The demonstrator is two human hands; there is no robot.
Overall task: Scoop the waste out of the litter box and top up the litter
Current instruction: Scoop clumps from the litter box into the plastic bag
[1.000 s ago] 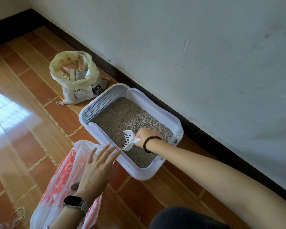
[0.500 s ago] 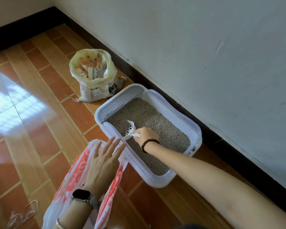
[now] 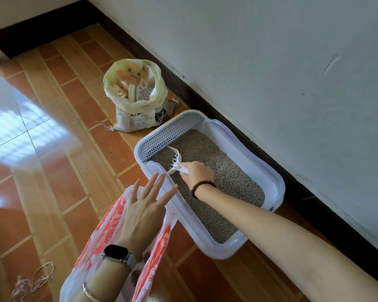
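Can't see inside the plastic bag (image 3: 109, 225): the left hand (image 3: 144, 205) lies spread over its mouth, fingers straight and gripping nothing, and the frame cuts the bag off at the bottom. The scoop (image 3: 175, 159) handle vanishes into the right hand (image 3: 198, 174), which has its fingers curled round it. The slotted head pokes out over the litter (image 3: 227, 177) at the grille end of the litter box (image 3: 268, 171).

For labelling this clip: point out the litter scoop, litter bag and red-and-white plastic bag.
litter scoop (image 3: 174, 159): head view, on its slotted bowl.
litter bag (image 3: 136, 118): head view, on its printed front.
red-and-white plastic bag (image 3: 112, 216): head view, on its red-printed left side.
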